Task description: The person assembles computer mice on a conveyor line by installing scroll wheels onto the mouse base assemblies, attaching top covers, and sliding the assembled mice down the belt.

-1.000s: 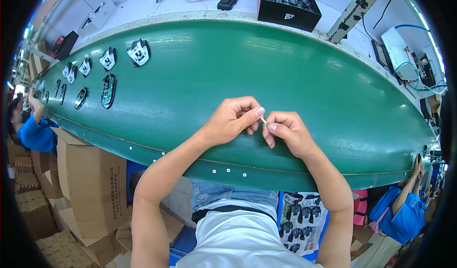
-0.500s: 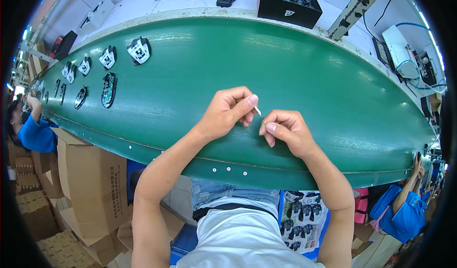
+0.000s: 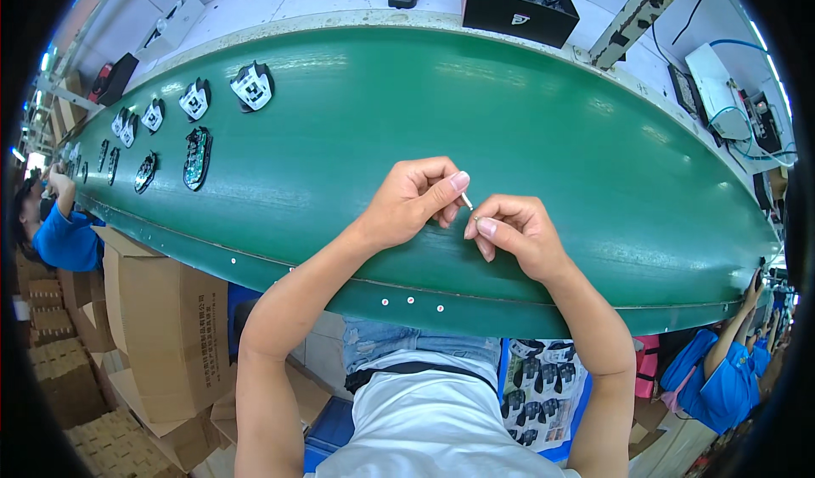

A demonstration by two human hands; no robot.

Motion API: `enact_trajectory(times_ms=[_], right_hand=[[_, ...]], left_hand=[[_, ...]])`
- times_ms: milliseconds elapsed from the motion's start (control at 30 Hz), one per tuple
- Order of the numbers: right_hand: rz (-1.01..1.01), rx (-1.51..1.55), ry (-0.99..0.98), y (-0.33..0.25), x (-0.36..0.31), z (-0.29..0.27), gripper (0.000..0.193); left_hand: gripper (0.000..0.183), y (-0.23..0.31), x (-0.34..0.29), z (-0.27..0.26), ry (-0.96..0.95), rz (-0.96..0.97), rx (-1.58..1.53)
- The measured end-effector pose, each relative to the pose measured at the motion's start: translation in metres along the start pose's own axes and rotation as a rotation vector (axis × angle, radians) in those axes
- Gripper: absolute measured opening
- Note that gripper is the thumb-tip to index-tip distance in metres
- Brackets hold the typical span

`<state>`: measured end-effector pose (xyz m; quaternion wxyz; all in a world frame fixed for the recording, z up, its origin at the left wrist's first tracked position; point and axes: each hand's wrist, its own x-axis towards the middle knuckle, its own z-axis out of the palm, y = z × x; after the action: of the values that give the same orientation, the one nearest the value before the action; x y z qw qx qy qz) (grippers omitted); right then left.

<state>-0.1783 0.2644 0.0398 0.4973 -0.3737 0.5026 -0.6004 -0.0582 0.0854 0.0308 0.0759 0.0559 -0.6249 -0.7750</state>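
Tiny thin white pin-like part (image 3: 467, 200) pinched at its end by left hand (image 3: 413, 202) thumb & forefinger, above the green conveyor belt surface (image 3: 340, 138). Right hand (image 3: 512, 234) just beside, fingers curled together, apparently empty. Part looks light, stiff, easily dropped; best gripped mid-shaft w/ fingertips.

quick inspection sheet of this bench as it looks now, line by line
surface: long green conveyor belt, bare under the hands.
job's things: small thin pale pin pinched in left hand fingertips; right hand beside it, fingers curled, contact unclear.
clutter: black-and-white mouse shells and green circuit boards on the belt, far left.
hands: both over the belt's near edge.
cables: blue and black cables by a white box, upper right.
surroundings: black parts tray, brown cardboard boxes, blue-sleeved co-workers.
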Motion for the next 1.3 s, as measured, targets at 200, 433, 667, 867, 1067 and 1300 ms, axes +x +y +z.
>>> enact_trajectory(times_ms=[200, 433, 667, 867, 1067, 1300], right_hand=[[-0.022, 0.001, -0.001, -0.003, -0.001, -0.001, 0.02], [-0.091, -0.02, 0.092, -0.008, -0.001, -0.001, 0.018], [-0.068, -0.051, 0.041, -0.007, -0.002, 0.001, 0.019], [-0.058, -0.05, 0.069, -0.005, -0.002, -0.004, 0.018], [0.063, -0.094, 0.122, -0.002, 0.003, 0.004, 0.022], [0.027, -0.152, 0.162, 0.004, 0.01, -0.006, 0.027]], left_hand=[[0.032, -0.002, -0.003, 0.0, -0.024, 0.0, 0.01], [0.032, 0.004, -0.004, 0.001, -0.114, -0.036, 0.067], [0.032, 0.002, -0.004, -0.001, -0.135, -0.033, 0.052], [0.031, 0.006, -0.001, 0.001, -0.128, -0.044, 0.04], [0.026, 0.003, -0.005, 0.003, -0.058, 0.015, 0.185], [0.023, 0.016, -0.015, 0.004, 0.079, 0.098, 0.281]])
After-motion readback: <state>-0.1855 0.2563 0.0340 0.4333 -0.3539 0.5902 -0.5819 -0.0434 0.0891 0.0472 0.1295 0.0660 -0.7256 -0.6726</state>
